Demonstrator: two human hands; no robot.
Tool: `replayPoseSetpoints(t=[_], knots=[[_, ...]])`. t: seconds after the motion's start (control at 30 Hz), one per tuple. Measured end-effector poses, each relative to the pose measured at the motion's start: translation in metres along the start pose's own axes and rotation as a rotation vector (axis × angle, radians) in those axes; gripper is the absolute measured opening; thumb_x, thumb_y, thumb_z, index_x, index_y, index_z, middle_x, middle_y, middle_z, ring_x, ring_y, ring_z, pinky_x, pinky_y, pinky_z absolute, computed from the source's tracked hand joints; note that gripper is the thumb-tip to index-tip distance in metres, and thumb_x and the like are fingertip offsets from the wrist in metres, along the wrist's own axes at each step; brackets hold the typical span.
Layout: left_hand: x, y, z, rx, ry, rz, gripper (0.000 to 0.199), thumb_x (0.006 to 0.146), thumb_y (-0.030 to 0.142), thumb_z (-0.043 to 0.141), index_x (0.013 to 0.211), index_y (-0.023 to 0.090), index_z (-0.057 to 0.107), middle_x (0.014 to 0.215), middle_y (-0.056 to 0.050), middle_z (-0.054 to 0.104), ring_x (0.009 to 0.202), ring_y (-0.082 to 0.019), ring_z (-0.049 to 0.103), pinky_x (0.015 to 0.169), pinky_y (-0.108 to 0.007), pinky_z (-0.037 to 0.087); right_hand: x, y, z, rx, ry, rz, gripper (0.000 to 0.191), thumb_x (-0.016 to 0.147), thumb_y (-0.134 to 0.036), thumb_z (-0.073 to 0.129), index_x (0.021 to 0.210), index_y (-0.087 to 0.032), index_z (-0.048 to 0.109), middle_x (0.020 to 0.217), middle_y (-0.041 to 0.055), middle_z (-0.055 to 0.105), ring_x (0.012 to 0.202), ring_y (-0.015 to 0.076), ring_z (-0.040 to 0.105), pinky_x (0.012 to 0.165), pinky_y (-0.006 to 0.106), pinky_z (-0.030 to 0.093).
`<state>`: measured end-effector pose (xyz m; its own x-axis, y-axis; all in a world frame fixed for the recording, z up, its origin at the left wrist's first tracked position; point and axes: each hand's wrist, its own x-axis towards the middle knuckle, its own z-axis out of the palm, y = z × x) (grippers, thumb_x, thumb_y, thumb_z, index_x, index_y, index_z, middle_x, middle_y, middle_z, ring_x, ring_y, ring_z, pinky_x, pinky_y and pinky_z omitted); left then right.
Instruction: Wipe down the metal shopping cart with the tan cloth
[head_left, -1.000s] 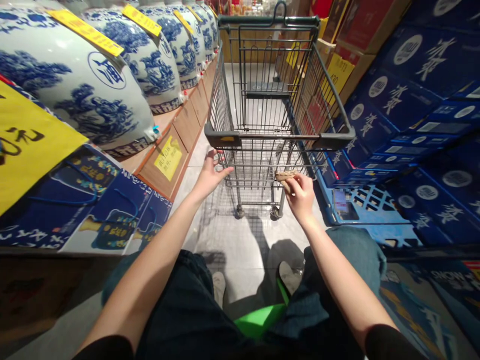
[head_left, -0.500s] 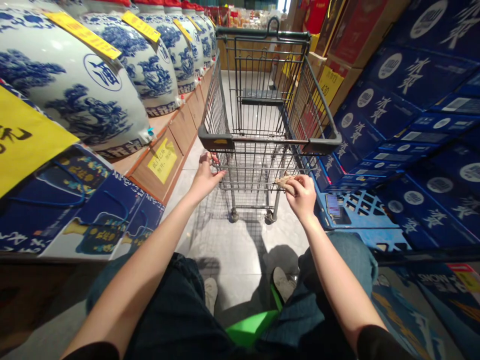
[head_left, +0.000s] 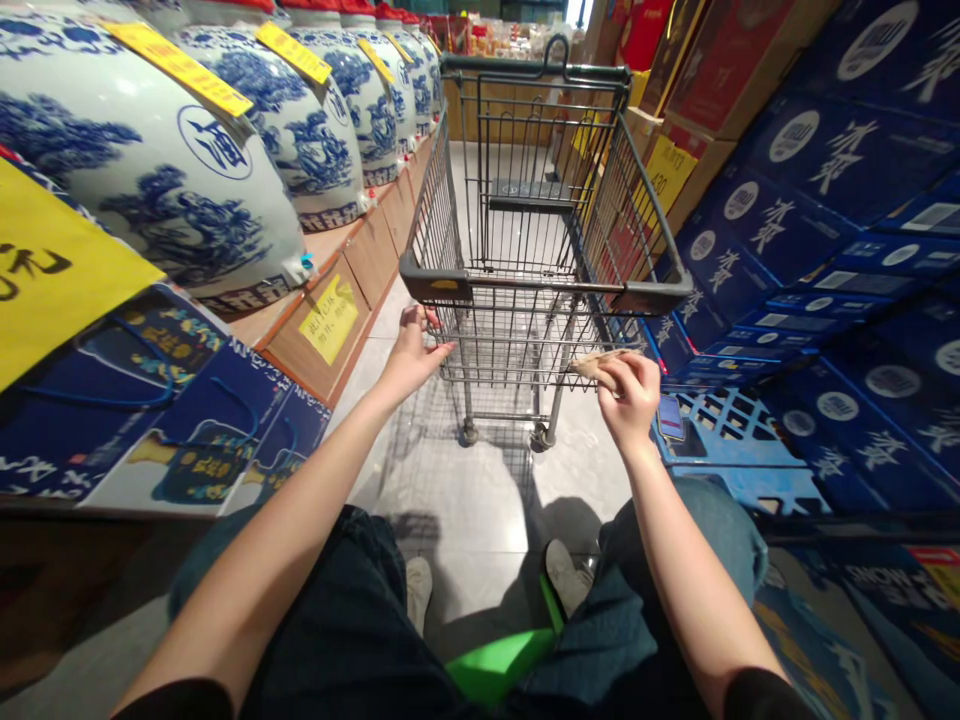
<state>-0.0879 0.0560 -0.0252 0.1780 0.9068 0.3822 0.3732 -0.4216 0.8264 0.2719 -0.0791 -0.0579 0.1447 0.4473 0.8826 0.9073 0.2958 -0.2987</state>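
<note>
Floor (head_left: 480, 515) gleams — right hand (head_left: 628, 396) outstretched, pinching cloth (head_left: 591, 366).

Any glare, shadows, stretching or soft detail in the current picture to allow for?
Head view: bright glare on the floor; head view: dark shadows near the shoes; head view: jars and boxes lean and stretch toward the edges; head view: the beige item in the right hand lacks clear detail.

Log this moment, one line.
left hand: beside shopping cart wires, contact unclear | right hand: holding tan cloth at cart's near end | phone: on blue crate
</note>
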Motion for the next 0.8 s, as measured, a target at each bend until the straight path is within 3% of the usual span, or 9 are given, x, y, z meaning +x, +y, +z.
replayPoseSetpoints(t=[0.13, 0.3, 0.47, 0.67, 0.8], knots=[[0.0, -0.001, -0.001, -0.008, 0.009, 0.004, 0.046, 0.074, 0.031, 0.083, 0.109, 0.025, 0.054, 0.125, -0.008, 0.051, 0.121, -0.026, 0.057, 0.069, -0.027, 0.064, -0.004, 0.004, 0.001, 0.049, 0.043, 0.044, 0.015, 0.086, -0.018, 0.064, 0.094, -0.025, 0.075, 0.112, 0.0089, 0.067, 0.108, 0.0266, 0.067, 0.097, 0.049, 0.059], [0.002, 0.001, -0.001, 0.007, 0.008, -0.015, 0.045, 0.075, 0.031, 0.081, 0.111, 0.025, 0.054, 0.123, -0.008, 0.049, 0.121, -0.026, 0.058, 0.065, -0.025, 0.062, -0.007, -0.001, 0.006, 0.091, 0.002, 0.094, 0.014, 0.083, -0.016, 0.061, 0.086, -0.024, 0.072, 0.103, 0.0079, 0.068, 0.102, 0.0252, 0.069, 0.091, 0.046, 0.062], [0.002, 0.004, -0.001, 0.025, -0.005, -0.002, 0.041, 0.076, 0.028, 0.078, 0.107, 0.024, 0.052, 0.127, -0.009, 0.048, 0.12, -0.026, 0.058, 0.066, -0.027, 0.063, 0.005, 0.003, 0.002, 0.071, 0.15, 0.158, 0.01, 0.083, -0.019, 0.064, 0.086, -0.024, 0.073, 0.103, 0.0069, 0.067, 0.1, 0.0237, 0.071, 0.093, 0.045, 0.062], [0.001, 0.008, -0.002, 0.004, -0.02, -0.003, 0.044, 0.075, 0.031, 0.08, 0.108, 0.024, 0.052, 0.124, -0.009, 0.05, 0.119, -0.026, 0.056, 0.067, -0.028, 0.064, -0.002, 0.007, 0.005, 0.081, 0.067, 0.192, 0.012, 0.077, -0.015, 0.058, 0.08, -0.022, 0.067, 0.093, 0.0047, 0.067, 0.091, 0.0214, 0.07, 0.085, 0.04, 0.06], [0.001, 0.011, 0.0, -0.007, -0.023, 0.003, 0.042, 0.075, 0.029, 0.079, 0.105, 0.023, 0.051, 0.123, -0.009, 0.05, 0.117, -0.026, 0.057, 0.068, -0.029, 0.064, -0.005, -0.007, 0.005, 0.088, 0.097, 0.129, 0.015, 0.084, -0.017, 0.062, 0.092, -0.023, 0.074, 0.102, 0.0063, 0.067, 0.099, 0.0236, 0.069, 0.09, 0.044, 0.059]])
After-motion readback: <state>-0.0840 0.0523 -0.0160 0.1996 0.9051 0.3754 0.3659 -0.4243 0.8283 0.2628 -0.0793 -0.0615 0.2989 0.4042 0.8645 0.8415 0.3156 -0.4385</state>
